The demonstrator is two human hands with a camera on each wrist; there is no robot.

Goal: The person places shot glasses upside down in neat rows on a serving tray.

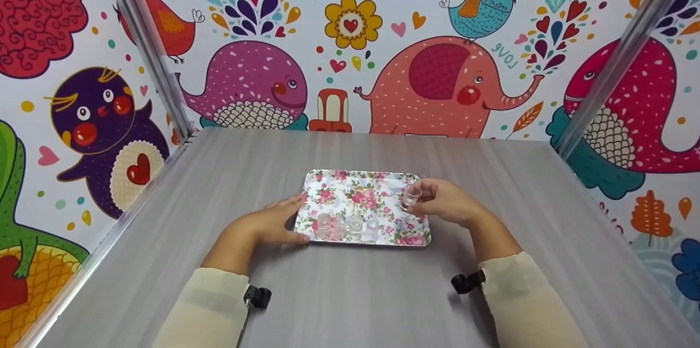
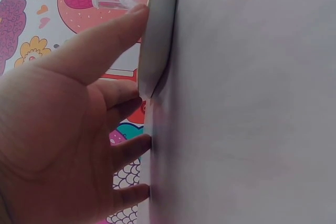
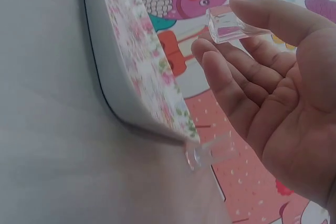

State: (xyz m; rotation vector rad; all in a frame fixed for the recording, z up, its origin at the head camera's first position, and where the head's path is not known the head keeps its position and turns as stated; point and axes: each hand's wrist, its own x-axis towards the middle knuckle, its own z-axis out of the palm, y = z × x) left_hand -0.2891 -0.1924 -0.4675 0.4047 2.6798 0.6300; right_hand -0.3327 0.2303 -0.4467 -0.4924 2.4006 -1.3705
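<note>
A floral tray (image 1: 339,195) lies on the table, with several small clear shot glasses (image 1: 355,224) along its near side. My left hand (image 1: 276,220) rests against the tray's left end, its thumb at the near corner. In the left wrist view, the thumb (image 2: 113,38) and index finger touch the tray's rim (image 2: 159,35), while the lower fingertips reach the table. Over the tray's right end, my right hand (image 1: 442,201) pinches one clear shot glass (image 1: 412,195) between thumb and fingers. That held shot glass (image 3: 226,23) appears tilted sideways in the right wrist view.
Another clear shot glass (image 3: 207,153) stands on the table beyond the tray's corner in the right wrist view. The grey table (image 1: 350,293) is bounded by a cartoon-printed wall (image 1: 339,91) and metal posts (image 1: 618,63).
</note>
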